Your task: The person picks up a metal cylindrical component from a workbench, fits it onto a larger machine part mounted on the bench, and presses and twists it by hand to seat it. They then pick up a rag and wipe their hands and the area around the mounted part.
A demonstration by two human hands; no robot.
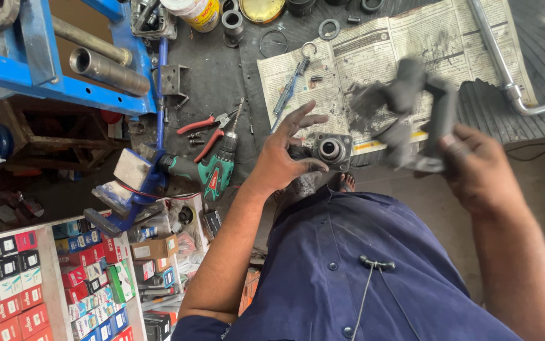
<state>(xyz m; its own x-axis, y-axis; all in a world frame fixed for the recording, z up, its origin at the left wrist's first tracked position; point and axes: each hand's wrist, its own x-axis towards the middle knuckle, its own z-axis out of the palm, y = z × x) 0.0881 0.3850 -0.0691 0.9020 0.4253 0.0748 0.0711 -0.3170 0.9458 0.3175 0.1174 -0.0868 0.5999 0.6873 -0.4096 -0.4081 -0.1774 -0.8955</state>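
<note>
Shelf of small boxes (19,284): lower left. Blue press frame (51,69): upper left. Green drill (212,170) and red pliers (206,129): lying on the dark surface (209,76). Left hand (282,158): fingers spread, cupping a round metal hub (331,149), its bore facing up. Newspaper (411,50): grease-smeared, beneath. Right hand (474,167): fingers closed round a blurred dark part (424,120), held apart from the hub; the two are not joined.

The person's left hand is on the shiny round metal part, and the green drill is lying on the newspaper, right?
Not quite. In the head view the green drill lies on the dark mat, left of the newspaper. The left hand is indeed on the round metal part.
</note>
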